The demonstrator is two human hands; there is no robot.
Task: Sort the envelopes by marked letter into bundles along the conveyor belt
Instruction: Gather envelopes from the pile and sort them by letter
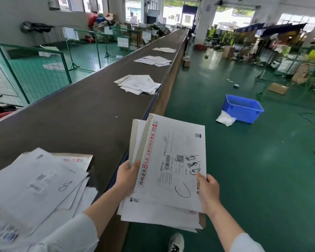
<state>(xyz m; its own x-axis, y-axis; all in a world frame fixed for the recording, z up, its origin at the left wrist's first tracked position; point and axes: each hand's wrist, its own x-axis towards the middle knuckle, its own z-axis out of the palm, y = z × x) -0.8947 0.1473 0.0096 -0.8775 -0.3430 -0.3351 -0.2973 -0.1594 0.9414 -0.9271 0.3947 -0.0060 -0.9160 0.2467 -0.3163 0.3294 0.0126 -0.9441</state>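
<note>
Gripped across the conveyor belt's (pixel 71 115) near right edge: stack of envelopes (pixel 158 215), lower ones mostly covered, markings hidden. Pinched at the left side by left hand (pixel 127 173), thumb on top. Clasped at the lower right corner by right hand (pixel 207 190), fingers underneath unseen. On top envelope (pixel 171 151): handwritten C, red printed strip, barcodes, flat white card. At the belt's near left corner, loose pile (pixel 35 188), blurred, cut off. Farther along the right edge, nearest bundle (pixel 138 84), middle bundle (pixel 153 60), farthest bundle (pixel 165 50), letters unreadable. Dark matte belt.
</note>
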